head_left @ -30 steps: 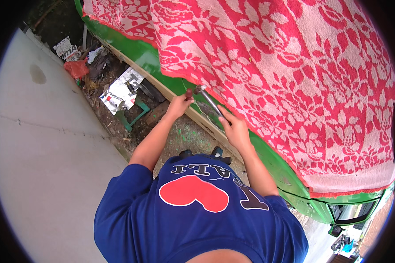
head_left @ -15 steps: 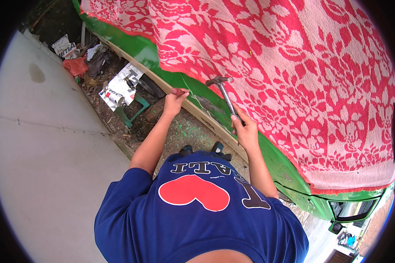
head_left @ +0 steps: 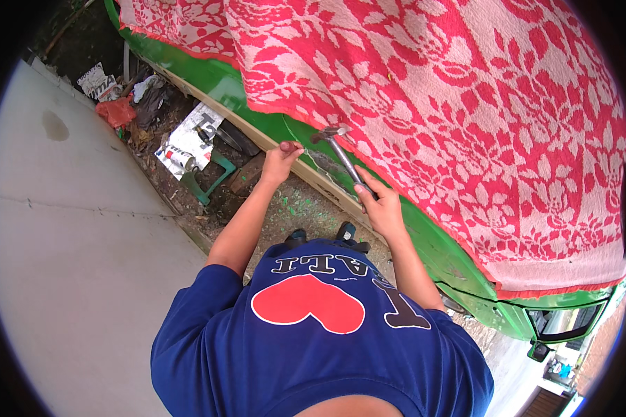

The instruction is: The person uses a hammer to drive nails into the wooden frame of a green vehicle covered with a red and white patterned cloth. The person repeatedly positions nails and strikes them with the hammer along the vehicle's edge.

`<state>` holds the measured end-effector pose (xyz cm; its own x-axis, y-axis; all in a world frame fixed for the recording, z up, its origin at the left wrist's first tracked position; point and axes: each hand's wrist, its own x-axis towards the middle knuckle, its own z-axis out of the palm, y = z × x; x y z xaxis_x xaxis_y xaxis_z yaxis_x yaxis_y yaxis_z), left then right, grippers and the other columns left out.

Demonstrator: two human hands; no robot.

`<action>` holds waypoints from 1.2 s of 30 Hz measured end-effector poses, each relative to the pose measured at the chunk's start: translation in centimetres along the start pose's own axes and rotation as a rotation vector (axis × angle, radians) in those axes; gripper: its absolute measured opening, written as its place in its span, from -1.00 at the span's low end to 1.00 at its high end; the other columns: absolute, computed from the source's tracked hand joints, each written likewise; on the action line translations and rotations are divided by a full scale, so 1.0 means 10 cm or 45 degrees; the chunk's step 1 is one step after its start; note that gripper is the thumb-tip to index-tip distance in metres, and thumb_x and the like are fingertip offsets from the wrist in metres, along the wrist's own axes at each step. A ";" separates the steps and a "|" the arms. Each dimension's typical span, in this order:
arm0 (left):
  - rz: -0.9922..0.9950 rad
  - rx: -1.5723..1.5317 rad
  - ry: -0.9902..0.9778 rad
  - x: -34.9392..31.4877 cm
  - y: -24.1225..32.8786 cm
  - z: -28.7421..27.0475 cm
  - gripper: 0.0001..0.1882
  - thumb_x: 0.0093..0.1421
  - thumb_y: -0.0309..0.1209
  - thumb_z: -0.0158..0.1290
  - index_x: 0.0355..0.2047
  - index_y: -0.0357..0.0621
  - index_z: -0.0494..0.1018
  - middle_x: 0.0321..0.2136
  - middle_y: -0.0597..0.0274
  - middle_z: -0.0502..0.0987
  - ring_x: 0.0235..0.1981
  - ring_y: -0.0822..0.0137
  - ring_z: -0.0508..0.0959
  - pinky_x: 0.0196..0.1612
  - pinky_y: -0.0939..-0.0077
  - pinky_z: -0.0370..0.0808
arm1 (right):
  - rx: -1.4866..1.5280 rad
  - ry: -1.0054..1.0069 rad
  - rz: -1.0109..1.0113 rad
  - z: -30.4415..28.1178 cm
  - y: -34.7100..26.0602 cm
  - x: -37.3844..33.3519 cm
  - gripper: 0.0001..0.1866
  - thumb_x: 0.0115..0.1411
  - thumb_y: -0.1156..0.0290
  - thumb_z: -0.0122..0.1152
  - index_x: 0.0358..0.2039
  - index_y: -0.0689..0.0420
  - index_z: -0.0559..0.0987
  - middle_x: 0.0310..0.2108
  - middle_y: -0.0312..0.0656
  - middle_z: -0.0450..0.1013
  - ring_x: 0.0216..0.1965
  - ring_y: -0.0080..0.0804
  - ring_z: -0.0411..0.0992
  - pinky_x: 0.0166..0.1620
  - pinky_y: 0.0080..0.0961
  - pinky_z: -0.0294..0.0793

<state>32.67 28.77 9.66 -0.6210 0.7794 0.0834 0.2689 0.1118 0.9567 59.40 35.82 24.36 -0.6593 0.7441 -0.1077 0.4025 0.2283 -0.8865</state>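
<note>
My right hand (head_left: pixel 381 208) is wrapped round the dark grip of a hammer (head_left: pixel 341 153). Its metal head is up near the fringe of a red and pink floral blanket (head_left: pixel 424 118), over the side of a green car (head_left: pixel 231 94). My left hand (head_left: pixel 279 165) is closed round a short tool with a reddish-brown handle (head_left: pixel 287 146); its working end is too small to make out. Between the two hands, the car's side has a rough grey patch (head_left: pixel 325 162) with a ragged pale edge.
A beige strip (head_left: pixel 212 104) runs along the car's lower side. On the ground lie a green stool-like frame (head_left: pixel 212 177), a white printed sheet (head_left: pixel 191 135) with a spray can (head_left: pixel 179 157), a dark tyre (head_left: pixel 238 137) and an orange-red bag (head_left: pixel 116 111). A grey wall (head_left: pixel 69 243) stands at left.
My right hand and the hammer have moved left and slightly down, so the hammer head is closer to my left hand. The left hand has shifted only a little.
</note>
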 end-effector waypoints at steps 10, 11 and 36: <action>0.113 0.036 -0.061 0.08 -0.05 0.05 -0.73 0.23 -0.34 0.23 -0.20 -0.31 0.53 -0.37 -0.01 0.65 -0.30 0.18 0.68 -0.20 0.34 0.53 | -0.261 0.097 -0.581 0.23 -0.19 0.04 -0.53 0.26 0.36 0.27 0.19 -0.15 0.54 -0.42 -0.08 0.53 -0.45 -0.19 0.52 -0.30 -0.32 0.50; 0.103 0.013 -0.059 0.08 -0.04 0.06 -0.73 0.23 -0.34 0.23 -0.20 -0.32 0.53 -0.37 -0.01 0.65 -0.30 0.19 0.68 -0.20 0.35 0.53 | -0.395 0.078 -0.553 0.23 -0.18 0.07 -0.53 0.26 0.37 0.27 0.19 -0.15 0.55 -0.45 -0.09 0.50 -0.48 -0.21 0.49 -0.32 -0.32 0.48; -0.008 -0.035 0.026 0.05 0.07 -0.07 -0.81 0.21 -0.38 0.26 -0.26 -0.27 0.62 -0.40 0.23 0.67 -0.32 0.50 0.59 -0.16 0.48 0.50 | 0.189 0.140 0.136 -0.02 0.07 -0.12 -0.55 0.30 0.35 0.25 0.22 -0.12 0.53 -0.58 -0.37 0.39 -0.58 -0.70 0.30 -0.46 -0.58 0.40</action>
<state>32.08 28.78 10.60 -0.6377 0.7658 0.0825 0.2446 0.0998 0.9645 60.58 35.20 23.93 -0.5412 0.8251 -0.1622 0.3634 0.0556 -0.9300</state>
